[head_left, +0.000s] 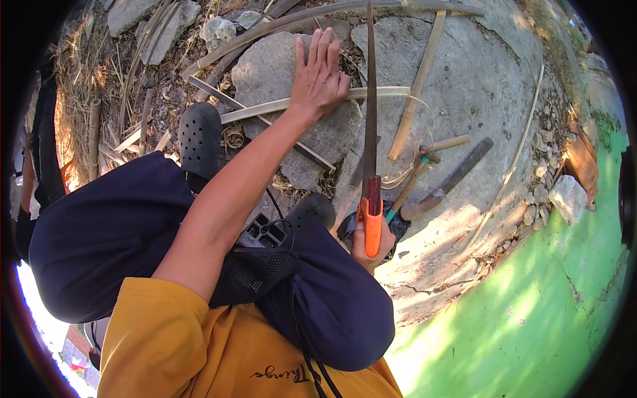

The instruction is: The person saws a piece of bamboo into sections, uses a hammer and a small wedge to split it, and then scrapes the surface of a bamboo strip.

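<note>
Left: dark clog point(200, 136), then pale bamboo strip point(262, 110) lying across the stone slab point(265, 69). Strip looks light, springy, fairly smooth; likely bends before it breaks, edges may be sharp. Best hold: flat pressure near the middle, clear of the blade. Left hand point(321, 83) lies palm down over strip, fingers stretched out and slightly apart, not curled round anything; thumb sticks out to the right. Next, long-bladed tool point(371, 99), probably a saw, teeth too small to tell; points away from person, crosses over strip in view, contact unclear. Probably stiff, moderately light; grip only by the orange handle. Right hand point(361, 255) is closed round that handle, fingers partly hidden. Farther right: flat bamboo piece point(418, 86), hammer point(413, 180), dark wooden-handled blade point(461, 166) on the ground.
</note>
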Demonstrator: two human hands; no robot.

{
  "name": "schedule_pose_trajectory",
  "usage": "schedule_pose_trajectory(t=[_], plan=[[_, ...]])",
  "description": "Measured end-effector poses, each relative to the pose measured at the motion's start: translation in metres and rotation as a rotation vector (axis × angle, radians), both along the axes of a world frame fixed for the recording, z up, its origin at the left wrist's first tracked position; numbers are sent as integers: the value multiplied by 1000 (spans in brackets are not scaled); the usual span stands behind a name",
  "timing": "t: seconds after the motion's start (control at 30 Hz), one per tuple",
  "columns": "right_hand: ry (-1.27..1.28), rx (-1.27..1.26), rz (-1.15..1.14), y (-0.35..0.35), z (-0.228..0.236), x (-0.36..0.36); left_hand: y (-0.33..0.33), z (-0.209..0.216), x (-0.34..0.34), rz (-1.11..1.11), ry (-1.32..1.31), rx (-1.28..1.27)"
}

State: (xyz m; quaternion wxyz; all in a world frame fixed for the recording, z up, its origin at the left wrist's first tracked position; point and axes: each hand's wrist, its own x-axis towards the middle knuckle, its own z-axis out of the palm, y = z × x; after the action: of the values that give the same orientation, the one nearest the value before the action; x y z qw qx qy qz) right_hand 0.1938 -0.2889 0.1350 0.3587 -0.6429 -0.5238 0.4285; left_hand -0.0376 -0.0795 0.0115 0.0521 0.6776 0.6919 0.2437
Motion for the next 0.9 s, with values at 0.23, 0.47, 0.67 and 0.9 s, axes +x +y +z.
schedule_pose_trajectory(t=[0.23, 0.47, 0.67, 0.9], plan=[[-1, -11, 135, 52, -29, -14, 6, -9, -17, 55, -16, 15], [35, 21, 54, 36, -5, -11, 6, -3, -14, 78, 28, -32], [55, 39, 89, 41, -23, -8, 8, -9, -18, 159, -21, 11], [-3, -9, 117, 76, -25, -12, 10, -2, -15, 121, 17, -7]])
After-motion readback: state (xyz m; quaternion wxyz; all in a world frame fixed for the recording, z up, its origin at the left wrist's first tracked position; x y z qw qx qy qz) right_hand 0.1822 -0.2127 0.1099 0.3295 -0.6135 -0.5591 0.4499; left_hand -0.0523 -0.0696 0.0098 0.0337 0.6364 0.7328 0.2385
